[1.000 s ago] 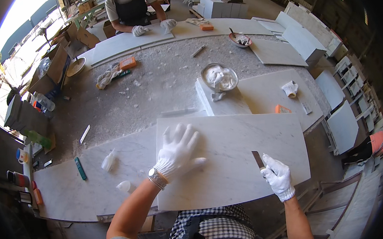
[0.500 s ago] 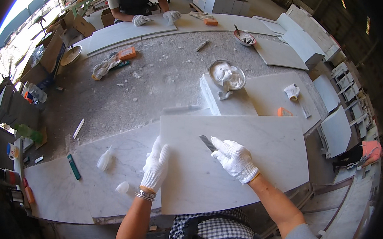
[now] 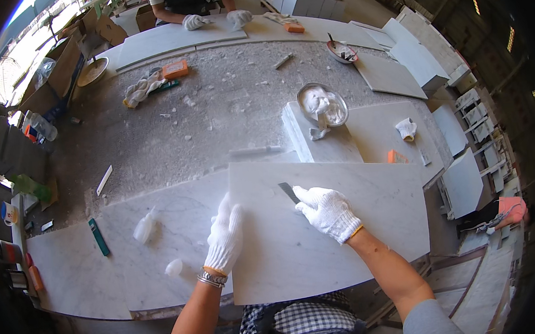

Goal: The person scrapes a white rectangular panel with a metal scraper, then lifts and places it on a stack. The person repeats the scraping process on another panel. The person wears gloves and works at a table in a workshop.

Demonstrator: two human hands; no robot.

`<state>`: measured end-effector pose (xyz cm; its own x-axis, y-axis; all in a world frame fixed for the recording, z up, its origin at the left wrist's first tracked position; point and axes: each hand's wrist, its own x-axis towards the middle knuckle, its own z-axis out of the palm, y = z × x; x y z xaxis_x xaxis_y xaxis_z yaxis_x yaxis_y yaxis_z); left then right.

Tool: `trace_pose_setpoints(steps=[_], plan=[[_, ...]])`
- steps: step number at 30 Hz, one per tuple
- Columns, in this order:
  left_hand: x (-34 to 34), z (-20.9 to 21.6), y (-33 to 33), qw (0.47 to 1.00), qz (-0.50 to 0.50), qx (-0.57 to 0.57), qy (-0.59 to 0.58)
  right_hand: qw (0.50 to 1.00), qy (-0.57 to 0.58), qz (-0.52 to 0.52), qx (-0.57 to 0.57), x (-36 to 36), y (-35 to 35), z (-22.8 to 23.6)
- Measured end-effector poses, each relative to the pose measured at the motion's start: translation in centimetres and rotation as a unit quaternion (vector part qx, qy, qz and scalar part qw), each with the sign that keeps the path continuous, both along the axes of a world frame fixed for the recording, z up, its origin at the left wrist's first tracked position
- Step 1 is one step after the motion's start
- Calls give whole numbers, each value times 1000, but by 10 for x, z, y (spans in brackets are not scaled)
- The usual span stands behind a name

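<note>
A white marble slab (image 3: 372, 221) lies in front of me, overlapping other pale slabs (image 3: 125, 272) on the left. At its left edge rests my left hand (image 3: 224, 234), in a white knit glove, fingers stretched out along the edge and nothing held in them. My right hand (image 3: 327, 212), gloved too, is closed on a thin grey snap-off knife blade (image 3: 288, 192), whose flat end sticks out over the slab's surface. Left of my left hand are a small clear squeeze bottle (image 3: 145, 228), a whitish cap-like piece (image 3: 173, 267) and a green knife-like tool (image 3: 98, 237).
A bowl of white paste (image 3: 322, 105) stands on a pale block (image 3: 296, 133) beyond the slab. White scraps litter the dusty grey tabletop (image 3: 212, 108). Across it, a co-worker's gloved hands (image 3: 217, 21) rest on another slab. Orange boxes (image 3: 175, 69) and gloves (image 3: 144, 90) lie about.
The view has shifted slightly, moving the far-left things leftward. My left hand stays by the slab's edge; the blade in my right hand has turned a little and looks narrower.
</note>
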<state>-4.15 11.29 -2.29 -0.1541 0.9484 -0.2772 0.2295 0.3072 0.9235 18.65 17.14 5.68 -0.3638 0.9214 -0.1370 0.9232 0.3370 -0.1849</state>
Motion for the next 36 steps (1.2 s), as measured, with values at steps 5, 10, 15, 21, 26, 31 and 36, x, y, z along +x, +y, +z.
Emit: trace_pose_setpoints(steps=[5, 10, 15, 21, 26, 31, 36], plan=[[1, 1, 0, 1000, -3, -1, -15, 996, 63, 57, 16, -14, 2, -7], [2, 1, 1, 1000, 2, 6, -7, 998, 56, 27, -15, -10, 3, 6], [1, 2, 1, 1000, 0, -13, -23, 994, 82, 59, -38, -29, 3, 0], [1, 10, 0, 1000, -10, -11, 1, 998, 52, -20, -31, 1, 3, 0], [1, 12, -1, 999, -15, -10, 43, 990, 122, 77, 1, 3, -2, -7], [8, 18, 4, 883, -86, 140, 440, 984, 137, -68, 89, 57, -15, -6], [45, 46, 7, 831, -264, 176, 457, 970, 203, -104, 78, 108, -36, -14]])
